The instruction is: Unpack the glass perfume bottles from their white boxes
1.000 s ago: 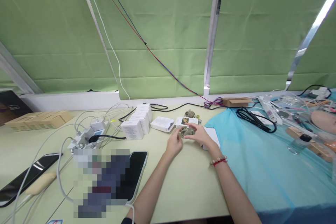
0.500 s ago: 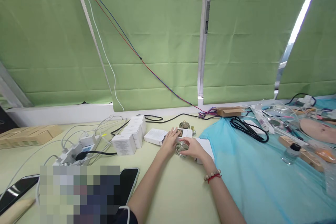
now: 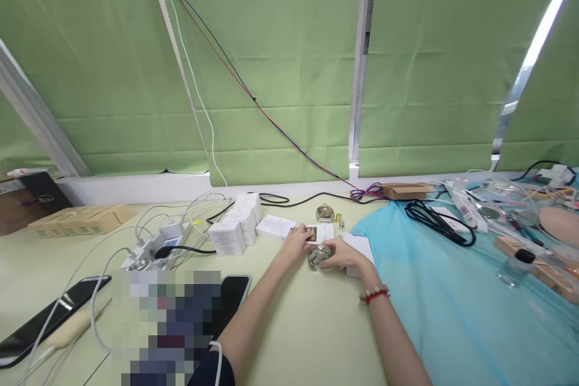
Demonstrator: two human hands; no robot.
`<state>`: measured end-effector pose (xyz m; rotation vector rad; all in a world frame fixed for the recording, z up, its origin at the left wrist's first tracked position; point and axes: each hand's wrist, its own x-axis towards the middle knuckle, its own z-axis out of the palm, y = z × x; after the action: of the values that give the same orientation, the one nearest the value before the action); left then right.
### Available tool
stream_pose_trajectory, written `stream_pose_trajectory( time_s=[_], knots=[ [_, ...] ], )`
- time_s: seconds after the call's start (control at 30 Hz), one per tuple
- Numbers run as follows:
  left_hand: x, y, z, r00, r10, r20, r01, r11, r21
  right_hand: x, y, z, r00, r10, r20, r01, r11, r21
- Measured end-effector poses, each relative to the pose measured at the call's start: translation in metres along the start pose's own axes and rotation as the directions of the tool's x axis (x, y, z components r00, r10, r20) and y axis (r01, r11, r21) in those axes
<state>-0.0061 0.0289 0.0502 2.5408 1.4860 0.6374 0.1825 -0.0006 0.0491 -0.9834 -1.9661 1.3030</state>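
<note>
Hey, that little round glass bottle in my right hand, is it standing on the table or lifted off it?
Cannot tell for sure: the right hand wraps the glass bottle low at the table, hiding its base.

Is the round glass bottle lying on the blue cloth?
No, the right hand holds the round glass bottle on the pale green table, beside the blue cloth.

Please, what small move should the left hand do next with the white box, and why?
Probably slide or lift the small white box toward the body. The left hand already rests its fingers on that box, while the right hand holds the round glass bottle just beside it on the table.
</note>
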Motion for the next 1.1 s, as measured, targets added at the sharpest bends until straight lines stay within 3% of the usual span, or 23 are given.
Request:
stream_pose_trajectory(
  time_s=[0.1, 0.2, 0.37, 0.43, 0.53, 0.6, 0.7, 0.8, 0.87, 0.97, 1.1],
  knots=[
    [-0.008, 0.004, 0.0, 1.0, 0.009, 0.01, -0.009, 1.0, -0.007, -0.005, 0.001, -0.005, 0.989, 0.007, 0.15, -0.023, 0.994, 0.103],
    [-0.023, 0.004, 0.005, 1.0, 0.009, -0.009, -0.01, 1.0, -0.024, -0.009, 0.0, -0.008, 0.975, 0.019, 0.223, -0.049, 0.99, 0.13],
    [-0.047, 0.005, 0.012, 0.996, -0.022, -0.082, 0.017, 0.998, -0.064, -0.017, -0.012, -0.01, 0.988, 0.026, 0.153, -0.049, 0.987, 0.151],
    [-0.054, 0.011, 0.014, 0.994, -0.022, -0.103, 0.015, 0.998, -0.068, -0.021, -0.02, -0.014, 0.998, -0.016, 0.062, 0.001, 0.974, 0.227],
    [-0.064, 0.027, 0.016, 0.987, -0.003, -0.161, -0.012, 0.996, -0.09, -0.023, -0.028, -0.024, 0.978, -0.075, -0.193, 0.13, 0.948, 0.292],
    [-0.071, 0.039, 0.015, 0.984, 0.009, -0.179, -0.029, 0.993, -0.111, -0.02, -0.028, -0.031, 0.922, -0.052, -0.383, 0.173, 0.942, 0.288],
    [-0.082, 0.057, 0.01, 0.981, 0.066, -0.182, -0.095, 0.983, -0.155, -0.005, -0.021, -0.034, 0.803, 0.01, -0.597, 0.17, 0.955, 0.245],
    [-0.089, 0.068, 0.005, 0.973, 0.127, -0.193, -0.165, 0.967, -0.194, 0.016, -0.011, -0.03, 0.702, 0.0, -0.713, 0.095, 0.991, 0.094],
    [-0.09, 0.072, 0.004, 0.972, 0.139, -0.189, -0.18, 0.959, -0.221, 0.03, -0.004, -0.025, 0.663, -0.056, -0.746, -0.002, 0.997, -0.076],
    [-0.089, 0.072, 0.003, 0.979, 0.14, -0.145, -0.176, 0.946, -0.272, 0.048, 0.007, -0.019, 0.691, -0.097, -0.716, -0.119, 0.962, -0.246],
    [-0.087, 0.069, 0.001, 0.986, 0.118, -0.119, -0.151, 0.935, -0.32, 0.067, 0.017, -0.019, 0.779, -0.164, -0.606, -0.068, 0.937, -0.342]
  ],
)
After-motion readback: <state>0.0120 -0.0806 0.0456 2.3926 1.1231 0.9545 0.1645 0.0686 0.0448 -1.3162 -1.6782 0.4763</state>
